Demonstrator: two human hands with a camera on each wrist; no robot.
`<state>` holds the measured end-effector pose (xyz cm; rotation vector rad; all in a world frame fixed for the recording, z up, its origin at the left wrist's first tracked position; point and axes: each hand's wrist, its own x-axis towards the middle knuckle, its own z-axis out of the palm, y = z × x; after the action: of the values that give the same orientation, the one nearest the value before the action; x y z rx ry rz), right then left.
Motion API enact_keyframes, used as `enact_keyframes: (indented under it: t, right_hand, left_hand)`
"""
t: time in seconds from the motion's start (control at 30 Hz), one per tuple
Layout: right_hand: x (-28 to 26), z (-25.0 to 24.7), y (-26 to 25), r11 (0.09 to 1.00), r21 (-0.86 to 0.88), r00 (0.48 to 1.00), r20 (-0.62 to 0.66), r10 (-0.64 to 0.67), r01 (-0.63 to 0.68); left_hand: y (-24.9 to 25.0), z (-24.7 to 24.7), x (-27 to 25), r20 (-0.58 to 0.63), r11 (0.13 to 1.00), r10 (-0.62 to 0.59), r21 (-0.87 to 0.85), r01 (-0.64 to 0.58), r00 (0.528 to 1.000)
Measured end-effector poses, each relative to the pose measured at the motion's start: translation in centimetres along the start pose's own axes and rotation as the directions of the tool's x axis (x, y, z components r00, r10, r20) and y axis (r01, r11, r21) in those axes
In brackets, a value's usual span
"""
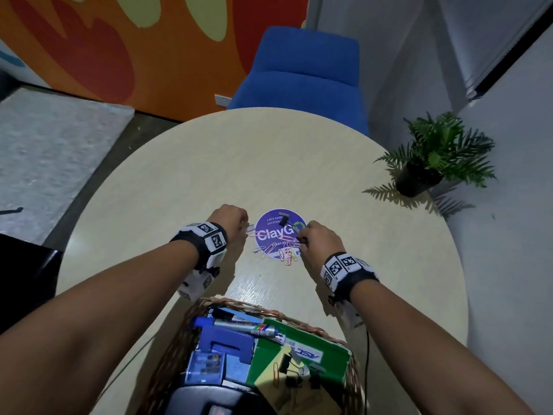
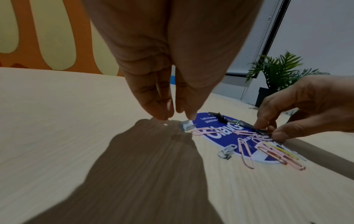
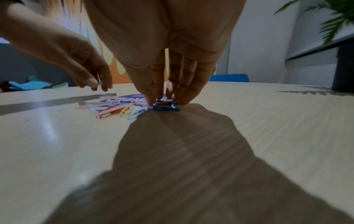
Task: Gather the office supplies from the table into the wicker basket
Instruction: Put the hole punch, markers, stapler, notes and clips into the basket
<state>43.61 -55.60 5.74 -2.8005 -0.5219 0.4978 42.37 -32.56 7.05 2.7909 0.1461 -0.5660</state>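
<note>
At the centre of the head view, the left hand (image 1: 232, 221) was held just above the round worktop (image 1: 185, 175), its fingertips narrowed over a small silver clip (image 2: 187, 125) without clearly touching it. The right hand (image 1: 321, 239) was pinched on a dark binder clip (image 3: 166, 106) at the right edge of the purple sticker (image 1: 269, 235). Coloured paper clips (image 2: 268, 153) were scattered across the sticker. The wicker basket (image 1: 179, 339), already loaded with supplies, sat at lower centre.

Hidden / cut off
Wicker basket (image 1: 179, 339) near side cut by frame edge; sticker (image 1: 270, 235) text partly covered by paper clips (image 1: 287, 254), right hand (image 1: 321, 245).
</note>
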Motion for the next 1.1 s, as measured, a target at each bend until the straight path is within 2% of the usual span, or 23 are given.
enact_keyframes:
  t: [0.1,0.27,0.47,0.7,0.9,1.0,1.1]
  right_hand:
    - [0.4,0.3,0.0,0.999,-0.044,1.0,0.003,-0.011,0.011]
    - [0.5,0.1,0.0,1.0,-0.014,1.0,-0.006,0.003,-0.003]
    - [0.0,-0.2,0.1,0.992,0.12,0.999,-0.018,0.033,-0.03]
    - [-0.3,-0.5,0.3,0.971,0.213,0.993,-0.035,0.117,-0.107]
    - [-1.7,-1.7,0.5,0.936,0.335,0.983,-0.106,0.152,-0.109]
    - [-2.2,-2.9,0.9,0.91,0.407,0.981,-0.125,0.146,-0.083]
    - [-3.9,-4.2,1.6,0.9,0.434,0.983,-0.143,0.116,-0.043]
  left_hand:
    - [0.6,0.2,0.7,0.034,1.0,0.014,0.015,-0.015,0.999]
    - [1.7,0.5,1.4,0.049,0.999,-0.005,0.053,0.002,0.999]
    - [2.1,0.9,1.2,0.033,0.995,-0.044,0.086,0.041,0.998]
    - [1.0,-0.1,0.4,0.007,0.998,-0.059,0.031,0.059,0.998]
    - [1.1,-2.1,-1.9,-0.059,0.996,0.055,-0.073,-0.059,0.997]
    - [2.3,-3.6,-3.4,-0.06,0.977,0.184,-0.096,-0.189,0.981]
    - [4.3,-4.4,-7.1,-0.006,0.943,0.311,-0.127,-0.309,0.951]
